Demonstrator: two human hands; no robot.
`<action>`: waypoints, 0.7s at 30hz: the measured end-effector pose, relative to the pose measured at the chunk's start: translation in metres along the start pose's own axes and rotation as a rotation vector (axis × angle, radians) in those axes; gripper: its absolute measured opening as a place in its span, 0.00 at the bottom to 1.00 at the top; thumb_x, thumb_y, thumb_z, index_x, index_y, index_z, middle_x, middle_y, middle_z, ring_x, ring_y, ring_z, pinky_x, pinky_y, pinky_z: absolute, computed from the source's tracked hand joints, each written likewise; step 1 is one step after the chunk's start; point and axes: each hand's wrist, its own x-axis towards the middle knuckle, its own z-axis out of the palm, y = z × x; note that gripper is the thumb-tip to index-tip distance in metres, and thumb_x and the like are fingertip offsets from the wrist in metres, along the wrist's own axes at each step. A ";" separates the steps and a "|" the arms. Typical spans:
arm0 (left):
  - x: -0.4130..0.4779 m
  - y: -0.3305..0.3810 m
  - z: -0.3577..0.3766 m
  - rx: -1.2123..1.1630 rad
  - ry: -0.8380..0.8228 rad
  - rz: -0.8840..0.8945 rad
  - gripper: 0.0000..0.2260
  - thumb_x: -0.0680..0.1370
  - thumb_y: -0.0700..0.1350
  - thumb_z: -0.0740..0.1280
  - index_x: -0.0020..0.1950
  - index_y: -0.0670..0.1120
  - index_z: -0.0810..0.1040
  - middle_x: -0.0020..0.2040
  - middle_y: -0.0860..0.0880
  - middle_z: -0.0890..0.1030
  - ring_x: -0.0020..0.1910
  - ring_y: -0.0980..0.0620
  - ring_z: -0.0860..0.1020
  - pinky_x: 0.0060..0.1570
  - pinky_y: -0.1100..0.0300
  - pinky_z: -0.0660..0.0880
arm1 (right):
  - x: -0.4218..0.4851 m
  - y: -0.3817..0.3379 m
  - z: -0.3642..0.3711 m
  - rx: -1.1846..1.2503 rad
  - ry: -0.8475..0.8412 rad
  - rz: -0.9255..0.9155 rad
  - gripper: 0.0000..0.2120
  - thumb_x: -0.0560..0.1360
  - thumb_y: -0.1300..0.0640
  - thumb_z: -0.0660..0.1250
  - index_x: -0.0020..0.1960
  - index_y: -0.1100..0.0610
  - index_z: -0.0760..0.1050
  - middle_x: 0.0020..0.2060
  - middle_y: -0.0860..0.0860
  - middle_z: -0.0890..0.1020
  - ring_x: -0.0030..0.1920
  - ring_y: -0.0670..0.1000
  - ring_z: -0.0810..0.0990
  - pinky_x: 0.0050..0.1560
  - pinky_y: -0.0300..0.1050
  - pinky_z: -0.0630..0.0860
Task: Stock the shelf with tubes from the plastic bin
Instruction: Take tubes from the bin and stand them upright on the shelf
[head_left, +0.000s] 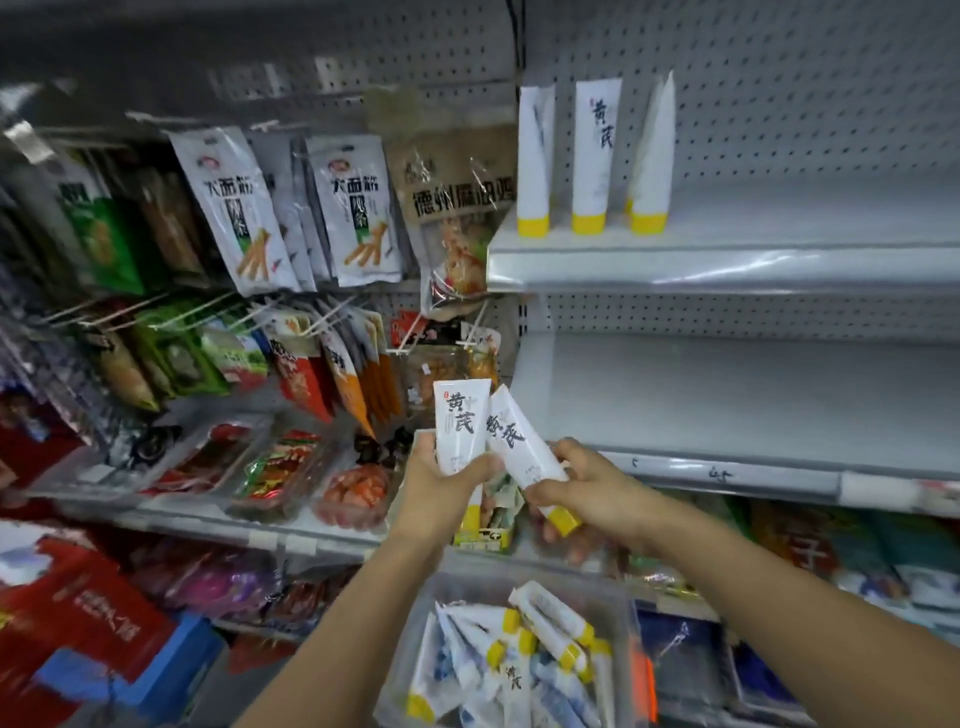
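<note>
Above the bin (415, 639), the left hand (441, 486) grips one tube (460, 431) and the right hand (589, 491) another tube (519, 449), both mid-body; light and soft-walled, they likely handle best near the stiff cap (563, 521).

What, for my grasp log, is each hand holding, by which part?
Left hand: white, yellow-capped plastic tube, by its lower body; right hand: second such tube, just above its cap.

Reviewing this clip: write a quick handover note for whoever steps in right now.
Hands: the left hand grips one tube, cap down; the right hand grips a second tube, tilted.
Done: at least three standing tubes on the upper shelf, caps down.
Left: shelve both held tubes, then the loose tubes in the plastic bin.
</note>
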 end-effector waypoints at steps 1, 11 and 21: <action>-0.001 0.009 0.002 -0.012 -0.009 0.025 0.12 0.74 0.39 0.73 0.54 0.45 0.73 0.44 0.48 0.82 0.31 0.56 0.79 0.31 0.62 0.75 | -0.004 -0.006 -0.005 -0.011 0.035 -0.029 0.16 0.74 0.59 0.68 0.58 0.54 0.65 0.49 0.59 0.79 0.35 0.56 0.79 0.30 0.49 0.75; 0.020 0.103 0.051 -0.151 -0.058 0.139 0.16 0.75 0.43 0.60 0.62 0.48 0.66 0.57 0.41 0.76 0.49 0.42 0.79 0.43 0.47 0.79 | -0.029 -0.067 -0.078 0.224 0.329 -0.294 0.10 0.76 0.62 0.61 0.56 0.56 0.71 0.40 0.57 0.79 0.35 0.54 0.78 0.31 0.45 0.70; 0.046 0.154 0.123 0.011 -0.086 0.409 0.20 0.77 0.42 0.67 0.65 0.51 0.64 0.57 0.53 0.77 0.56 0.50 0.77 0.57 0.47 0.77 | -0.023 -0.114 -0.175 0.141 0.549 -0.488 0.17 0.75 0.60 0.69 0.62 0.60 0.71 0.53 0.56 0.82 0.52 0.55 0.83 0.56 0.52 0.79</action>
